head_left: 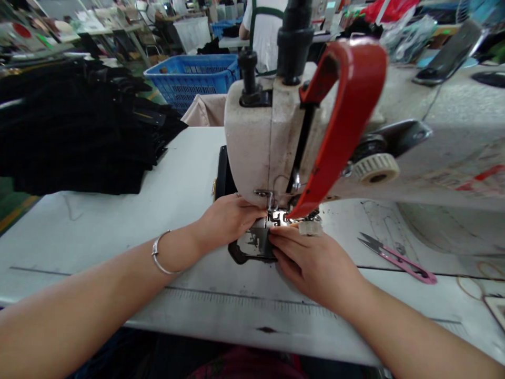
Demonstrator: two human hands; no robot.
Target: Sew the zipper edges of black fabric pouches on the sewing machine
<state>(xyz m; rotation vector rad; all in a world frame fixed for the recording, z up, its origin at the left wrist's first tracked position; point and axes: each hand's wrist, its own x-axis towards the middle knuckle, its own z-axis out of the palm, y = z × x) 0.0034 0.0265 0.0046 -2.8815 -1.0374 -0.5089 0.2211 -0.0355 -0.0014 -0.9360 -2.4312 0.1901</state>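
Note:
An industrial sewing machine [252, 142] stands over the white worktable, with a red curved guard [347, 105] on its front. My left hand [232, 218], below a silver bangle [155, 255], has its fingers pressed together at the left of the lit presser foot [276, 217]. Just right of it, my right hand [311, 263] is closed, fingertips at the front of the foot by the worn metal plate [252, 243]. What either hand grips is hidden by the fingers. Behind my left hand, a black piece [224, 173] with a small gold fitting shows beside the machine head.
Pink-handled thread snips [398, 258] lie right of my right hand. A pile of black garments [79, 126] covers the table's far left. Beyond the table stands a blue plastic basket [193, 71]. A ruler scale [252, 302] runs along the front edge. A person [266, 31] sits farther back.

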